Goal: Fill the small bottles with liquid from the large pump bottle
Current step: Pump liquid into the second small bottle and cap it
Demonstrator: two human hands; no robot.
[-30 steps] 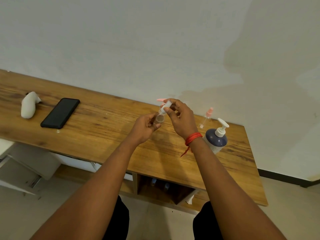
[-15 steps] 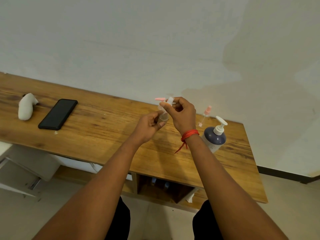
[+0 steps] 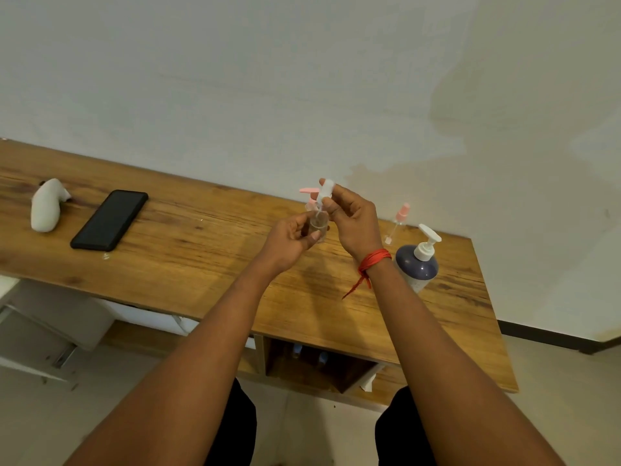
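pinching the white cap [image 3: 326, 190] between thumb and fingertips, the right hand [image 3: 353, 223] holds it just above the small bottle [image 3: 318, 227]. the left hand [image 3: 292, 240] grips that bottle round its body, with the thumb across the front. a thin dip tube [image 3: 319, 208] hangs from the cap toward the bottle's mouth. whether its tip sits inside the neck is too small to tell. both hands hover over the table [image 3: 201, 264].

this looks like uncapping before a fill, though capping would look the same, and i cannot tell whether the bottle holds any liquid. to do it well, the cap should travel straight along the bottle's axis so the tube clears the neck without bending or flicking drops. the left hand should hold the bottle upright and grip low, leaving the mouth free. the cap is best laid down near at hand with its tube off the wood, since the right hand is needed for pumping.

the pump bottle [image 3: 416, 267] stands on the table just right of the right wrist, its nozzle pointing up and right. the small mouth must come close under that nozzle, and the press should be slow because the opening is narrow.

behind the hands stands a pink-topped bottle [image 3: 311, 196], and a loose pink sprayer [image 3: 401, 213] lies near the wall. far left lie a phone [image 3: 109, 218] and a white object [image 3: 45, 205].
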